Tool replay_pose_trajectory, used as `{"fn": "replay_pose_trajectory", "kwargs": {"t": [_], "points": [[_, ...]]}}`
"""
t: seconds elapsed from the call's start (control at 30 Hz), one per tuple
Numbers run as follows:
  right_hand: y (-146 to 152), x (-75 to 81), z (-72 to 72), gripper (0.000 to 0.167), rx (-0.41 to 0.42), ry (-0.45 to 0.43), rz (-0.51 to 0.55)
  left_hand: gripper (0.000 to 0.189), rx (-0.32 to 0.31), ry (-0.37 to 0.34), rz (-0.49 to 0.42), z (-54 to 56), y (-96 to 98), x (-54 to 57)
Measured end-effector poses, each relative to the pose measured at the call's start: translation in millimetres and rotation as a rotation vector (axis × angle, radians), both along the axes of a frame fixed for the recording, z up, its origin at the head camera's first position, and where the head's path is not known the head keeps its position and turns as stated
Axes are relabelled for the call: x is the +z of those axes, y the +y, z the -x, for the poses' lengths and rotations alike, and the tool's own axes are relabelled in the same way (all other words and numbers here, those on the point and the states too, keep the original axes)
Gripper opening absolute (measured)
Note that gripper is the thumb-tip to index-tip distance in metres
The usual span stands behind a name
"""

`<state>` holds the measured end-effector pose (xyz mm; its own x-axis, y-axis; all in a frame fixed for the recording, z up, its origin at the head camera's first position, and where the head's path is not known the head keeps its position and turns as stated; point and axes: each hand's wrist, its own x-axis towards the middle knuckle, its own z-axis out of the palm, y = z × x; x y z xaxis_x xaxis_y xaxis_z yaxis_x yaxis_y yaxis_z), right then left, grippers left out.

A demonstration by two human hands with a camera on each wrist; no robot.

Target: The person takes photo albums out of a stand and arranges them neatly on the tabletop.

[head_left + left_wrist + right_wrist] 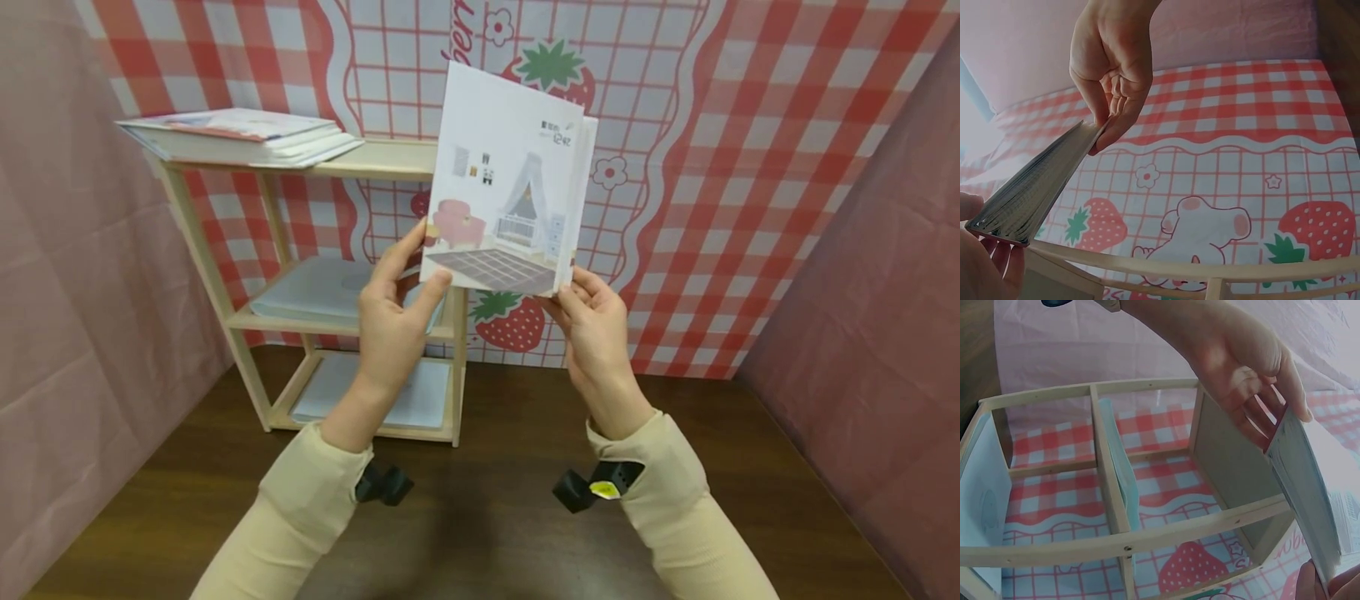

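Observation:
A white book is held up in front of me, its cover printed with a pink armchair, a canopied crib and a grey checked rug. My left hand grips its lower left corner, thumb on the front cover and fingers behind. At the lower right corner, my right hand pinches the edge between thumb and fingers. In the left wrist view the page edges of the book show between the covers, with my right hand at the far end. The right wrist view has my left hand holding the opposite corner.
A light wooden shelf rack stands behind, left of centre. Several books lie stacked on its top. Pale blue flat items lie on the middle shelf and bottom shelf. Behind hangs a red-checked strawberry cloth; pink cloth covers both sides.

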<state>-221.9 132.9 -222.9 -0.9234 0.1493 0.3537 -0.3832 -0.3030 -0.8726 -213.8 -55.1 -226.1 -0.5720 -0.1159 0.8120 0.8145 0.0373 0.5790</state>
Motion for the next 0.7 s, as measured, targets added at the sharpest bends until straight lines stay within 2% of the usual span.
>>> {"fn": "replay_pose_trajectory", "kwargs": {"t": [0.37, 0.7], "points": [[7, -2.8, 2.9, 0.017, -0.007, -0.017, 0.056, 0.05, 0.033, -0.003, 0.034, 0.4, 9.3, -4.6], [12, -5.0, 3.9, 0.02, -0.016, -0.024, 0.061, 0.048, 0.042, 0.016, 0.047, 3.1, 15.2, -8.5]]}}
